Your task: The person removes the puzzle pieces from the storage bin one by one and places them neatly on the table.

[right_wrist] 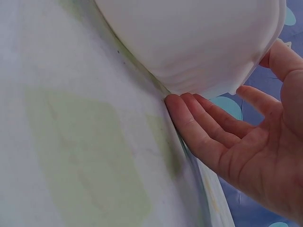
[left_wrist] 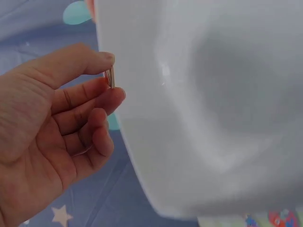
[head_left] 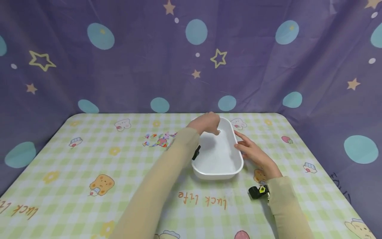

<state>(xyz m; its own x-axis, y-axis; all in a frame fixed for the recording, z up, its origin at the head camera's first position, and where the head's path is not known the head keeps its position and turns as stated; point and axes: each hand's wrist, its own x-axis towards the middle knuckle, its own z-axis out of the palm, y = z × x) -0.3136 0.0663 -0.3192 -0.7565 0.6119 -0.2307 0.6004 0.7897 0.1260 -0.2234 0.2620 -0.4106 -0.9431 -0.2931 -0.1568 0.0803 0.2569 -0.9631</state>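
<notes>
A white, rounded rectangular plastic basin [head_left: 216, 156] stands on the table. My left hand [head_left: 207, 122] reaches over it near its far left end. In the left wrist view, thumb and fingers pinch a small thin piece [left_wrist: 111, 78], seen edge-on with a pale golden rim and a bit of red; its face is hidden. My right hand [head_left: 252, 152] holds the basin's right side, the thumb at the rim. In the right wrist view, the fingers [right_wrist: 201, 127] lie low against the outer wall [right_wrist: 199, 47].
Left of the basin, several small colourful pieces [head_left: 162, 142] lie on the checked tablecloth [head_left: 125, 176], partly hidden by my left sleeve [head_left: 167, 176]. A purple patterned curtain [head_left: 143, 66] hangs behind the table. Black wrist mounts [head_left: 258, 192] sit at both cuffs.
</notes>
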